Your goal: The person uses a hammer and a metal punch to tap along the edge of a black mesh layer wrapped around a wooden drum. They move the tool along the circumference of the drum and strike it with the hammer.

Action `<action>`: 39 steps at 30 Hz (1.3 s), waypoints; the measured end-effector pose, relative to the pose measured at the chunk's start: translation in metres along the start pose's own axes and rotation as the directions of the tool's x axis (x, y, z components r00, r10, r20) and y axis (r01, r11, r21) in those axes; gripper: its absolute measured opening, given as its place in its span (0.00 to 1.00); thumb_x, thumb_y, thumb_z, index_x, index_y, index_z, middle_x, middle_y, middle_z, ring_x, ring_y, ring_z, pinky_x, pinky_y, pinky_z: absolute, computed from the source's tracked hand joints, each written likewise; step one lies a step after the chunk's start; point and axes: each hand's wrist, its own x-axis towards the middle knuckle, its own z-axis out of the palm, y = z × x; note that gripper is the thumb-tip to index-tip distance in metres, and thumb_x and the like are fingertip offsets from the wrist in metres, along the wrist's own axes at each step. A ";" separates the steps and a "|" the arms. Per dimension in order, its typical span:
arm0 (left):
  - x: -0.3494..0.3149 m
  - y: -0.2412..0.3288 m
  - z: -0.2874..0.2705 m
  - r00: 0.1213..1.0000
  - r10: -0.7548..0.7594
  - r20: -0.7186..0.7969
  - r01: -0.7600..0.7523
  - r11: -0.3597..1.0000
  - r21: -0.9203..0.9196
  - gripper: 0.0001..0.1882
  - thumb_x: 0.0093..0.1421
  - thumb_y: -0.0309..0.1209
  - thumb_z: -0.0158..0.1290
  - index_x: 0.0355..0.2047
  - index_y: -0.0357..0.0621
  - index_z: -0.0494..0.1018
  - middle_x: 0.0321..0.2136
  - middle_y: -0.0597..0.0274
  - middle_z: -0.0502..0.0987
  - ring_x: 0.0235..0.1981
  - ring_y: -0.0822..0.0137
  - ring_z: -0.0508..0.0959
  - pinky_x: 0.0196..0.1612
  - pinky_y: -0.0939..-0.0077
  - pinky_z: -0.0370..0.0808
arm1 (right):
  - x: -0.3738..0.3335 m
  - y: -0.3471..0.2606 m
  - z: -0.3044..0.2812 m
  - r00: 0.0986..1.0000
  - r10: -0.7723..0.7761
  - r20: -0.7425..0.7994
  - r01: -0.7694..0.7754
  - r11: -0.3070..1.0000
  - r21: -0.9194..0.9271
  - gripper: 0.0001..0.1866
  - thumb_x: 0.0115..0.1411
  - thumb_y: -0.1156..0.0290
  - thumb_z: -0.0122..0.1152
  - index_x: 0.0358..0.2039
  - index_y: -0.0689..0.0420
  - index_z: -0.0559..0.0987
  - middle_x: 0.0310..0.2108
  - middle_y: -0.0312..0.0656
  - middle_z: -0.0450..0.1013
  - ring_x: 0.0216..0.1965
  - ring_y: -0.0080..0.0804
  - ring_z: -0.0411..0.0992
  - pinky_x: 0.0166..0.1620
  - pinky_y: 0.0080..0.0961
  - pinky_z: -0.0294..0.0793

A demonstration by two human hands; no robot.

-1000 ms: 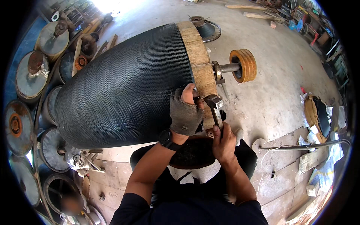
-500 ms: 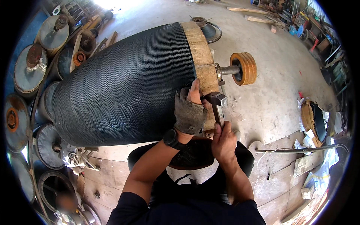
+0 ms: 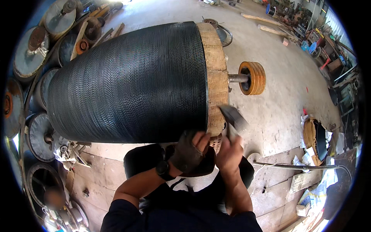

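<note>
1. We see a large black drum (image 3: 131, 83) lying on its side across the upper middle of the frame, its surface ribbed in a fine herringbone pattern.
2. A wooden end ring (image 3: 216, 77) caps the drum's right end; from it a steel shaft runs right to a small orange wheel (image 3: 253, 78).
3. Our left hand (image 3: 189, 150), in a dark fingerless glove with a wristwatch (image 3: 163, 169) just below it, sits at the lower edge of the wooden ring — its fingers (image 3: 201, 140) curl loosely against the rim, and we cannot tell whether they pinch anything.
4. Our right hand (image 3: 228, 154), bare, is closed around the handle of a hammer (image 3: 234, 118) just right of centre; the blurred metal head is beside the ring's lower right edge.
5. Round metal discs (image 3: 38, 131) are stacked along the left edge of the frame.
6. Lower right, a long metal rod (image 3: 297, 167) lies across wooden boards on the concrete floor (image 3: 278, 112).
</note>
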 end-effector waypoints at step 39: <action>-0.072 0.017 0.046 0.925 -0.102 0.366 0.087 0.995 0.057 0.12 0.61 0.31 0.51 0.39 0.34 0.75 0.36 0.45 0.77 0.36 0.50 0.79 0.39 0.57 0.77 | -0.011 -0.013 0.003 0.977 -0.006 -0.213 0.067 0.958 0.281 0.14 0.71 0.68 0.46 0.31 0.64 0.70 0.19 0.35 0.68 0.19 0.21 0.64 0.21 0.26 0.63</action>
